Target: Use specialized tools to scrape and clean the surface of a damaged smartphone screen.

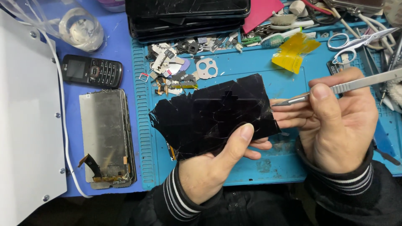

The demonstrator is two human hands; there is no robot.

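My left hand (211,167) grips the cracked, glossy black sheet of shattered screen glass (213,115), thumb pressed on its lower right face and fingers curled behind it, so the sheet stands tilted just above the mat. My right hand (337,123) is closed around a slim grey metal scalpel (335,88), pinched between thumb and fingers like a pen, its fine blade tip just at the right edge of the black sheet. The fingertips of that hand reach under the same edge, touching or nearly touching the glass; I cannot tell which.

Beneath both hands lies the blue ridged rubber work mat (251,167). Just above the sheet, on the mat, sits a scatter of small grey and white phone parts (176,62), and near them a crumpled piece of yellow translucent tape (293,52). A pair of silver scissors (356,42) lies at the upper right, well apart from the sheet. A stack of black cracked phone panels (188,16) rests along the top edge of the mat.

Left of the mat, on the blue table, lies a pile of grey metal-backed display panels with a flex cable (106,138), and above it a small black keypad phone (92,71).
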